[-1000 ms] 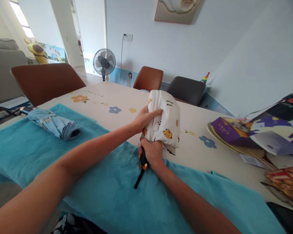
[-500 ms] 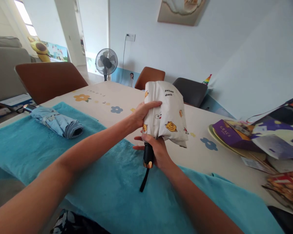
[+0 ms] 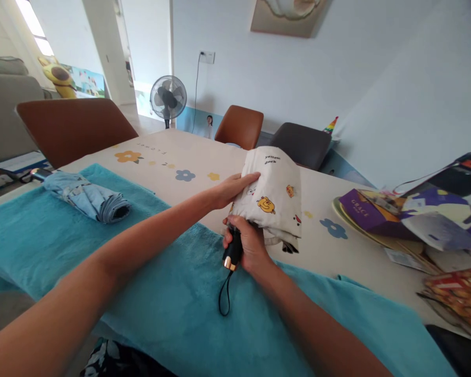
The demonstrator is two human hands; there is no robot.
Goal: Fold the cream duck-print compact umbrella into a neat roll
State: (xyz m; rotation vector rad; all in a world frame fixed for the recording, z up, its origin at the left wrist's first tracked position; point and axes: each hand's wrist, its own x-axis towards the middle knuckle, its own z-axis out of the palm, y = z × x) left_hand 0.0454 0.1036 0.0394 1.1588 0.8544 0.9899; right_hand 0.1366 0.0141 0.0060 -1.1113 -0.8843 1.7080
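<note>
A white folding umbrella (image 3: 277, 183) printed with yellow ducks is held up over the table, its canopy partly wrapped with a loose flap hanging at the lower right. Its black handle (image 3: 233, 250) has a gold-coloured end and a dangling wrist strap. My right hand (image 3: 251, 242) is closed around the handle just under the canopy. My left hand (image 3: 235, 189) grips the canopy from the left side, thumb lying across the fabric and the other fingers hidden behind it. A rolled light-blue umbrella (image 3: 86, 196) lies at the left.
A teal towel (image 3: 160, 293) covers the near side of the cream table (image 3: 196, 152). At the right are a purple box (image 3: 365, 214), a white-and-purple package (image 3: 441, 217) and a food bag (image 3: 459, 293). Chairs (image 3: 78, 125) and a fan (image 3: 168, 98) stand beyond.
The white umbrella has turned in my hands, so its printed side has shifted and the loose flap hangs lower. My right fingers have closed around the handle.
</note>
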